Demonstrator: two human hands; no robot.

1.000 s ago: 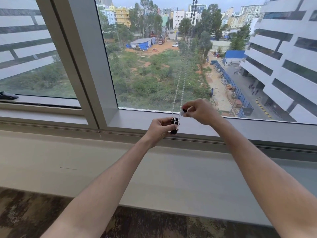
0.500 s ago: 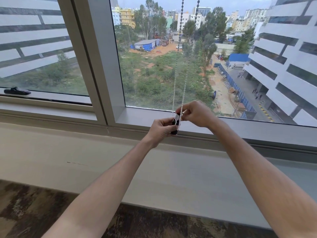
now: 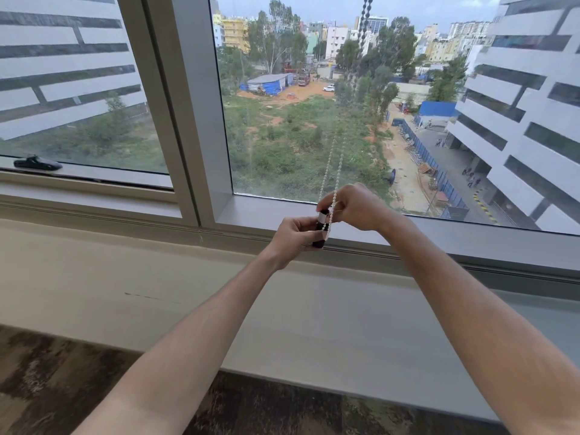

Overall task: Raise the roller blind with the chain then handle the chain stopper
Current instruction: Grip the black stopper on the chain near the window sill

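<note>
Two bare arms reach toward a window. The left hand grips a small black stopper, upright, just above the sill. The right hand pinches the bead chain right at the stopper's top. Both strands of the chain rise in front of the glass, and the two hands almost touch.
</note>
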